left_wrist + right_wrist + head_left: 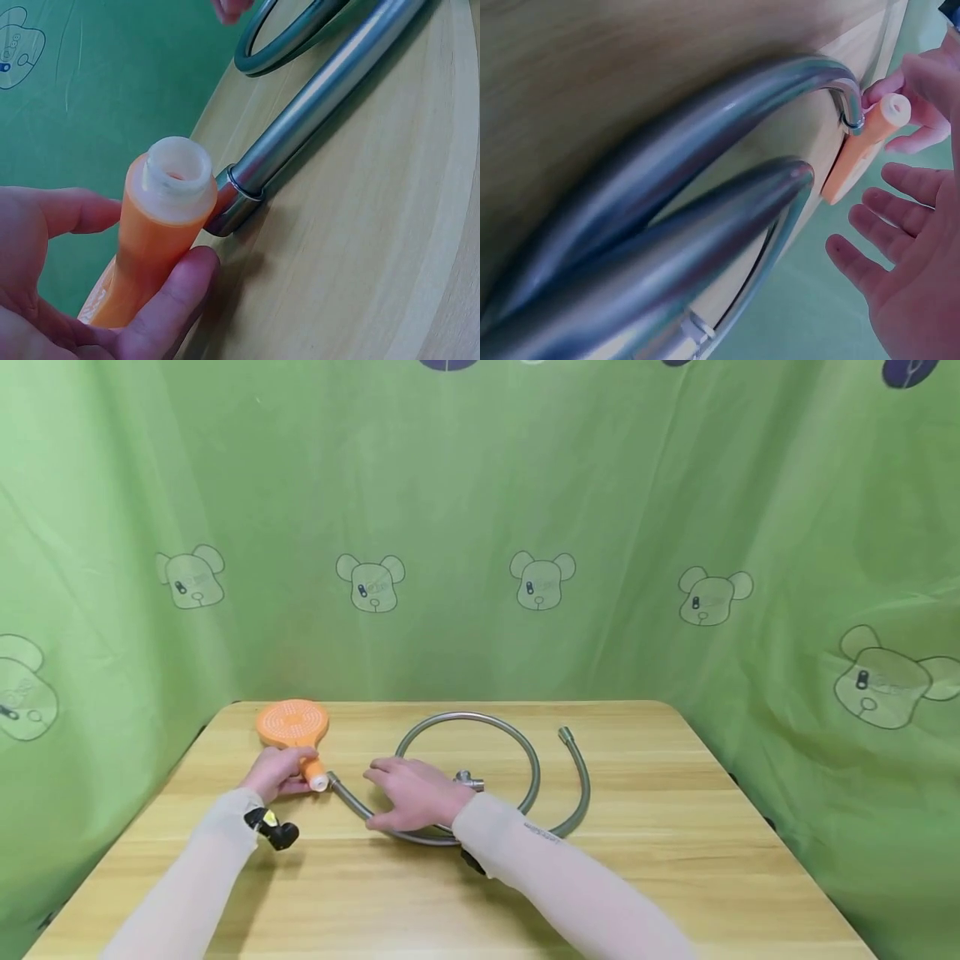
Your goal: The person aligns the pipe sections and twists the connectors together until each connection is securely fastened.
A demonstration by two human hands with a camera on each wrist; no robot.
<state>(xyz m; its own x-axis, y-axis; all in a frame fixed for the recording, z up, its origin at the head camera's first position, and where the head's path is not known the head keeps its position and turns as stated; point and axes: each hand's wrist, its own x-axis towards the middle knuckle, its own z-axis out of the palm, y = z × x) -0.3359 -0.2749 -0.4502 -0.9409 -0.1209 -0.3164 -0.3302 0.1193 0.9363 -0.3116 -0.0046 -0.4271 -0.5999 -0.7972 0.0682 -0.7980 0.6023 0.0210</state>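
Note:
An orange shower head (pixel 292 723) lies at the table's back left, spray face up. My left hand (pixel 279 772) holds its handle, finger on one side and thumb on the other. In the left wrist view, the handle's white threaded end (pixel 178 169) shows its round opening. Close beside it lies one metal end (pixel 234 204) of a grey shower hose (pixel 536 777). My right hand (pixel 418 793) hovers over the hose's loop with its fingers spread and nothing in them. The right wrist view shows those fingers extended toward the shower head.
A small chrome valve (pixel 468 782) sits inside the hose loop, partly behind the right hand. The hose's other end (pixel 566 735) points to the back, right of the loop. A green curtain (pixel 450 643) surrounds the wooden table (pixel 675 860) at the back and sides.

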